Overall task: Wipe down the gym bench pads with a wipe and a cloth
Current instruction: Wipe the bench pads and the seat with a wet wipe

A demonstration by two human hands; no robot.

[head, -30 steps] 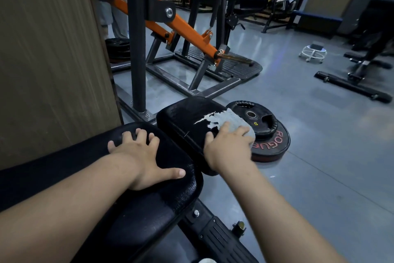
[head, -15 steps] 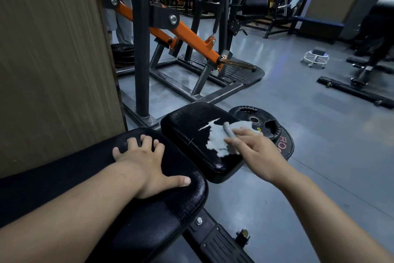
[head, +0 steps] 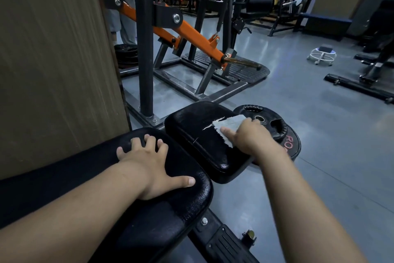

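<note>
Visibly pale, ragged-edged wipe on glossy black pad

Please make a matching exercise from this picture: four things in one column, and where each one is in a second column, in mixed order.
Things:
1. left hand
2. right hand
3. wipe
4. weight plates

Places:
A. on the floor beside the bench
B. flat on the nearer long pad
C. under the right hand's fingers
D. pressing on the small pad

Pairs: 1-B, 2-D, 3-C, 4-A
</note>
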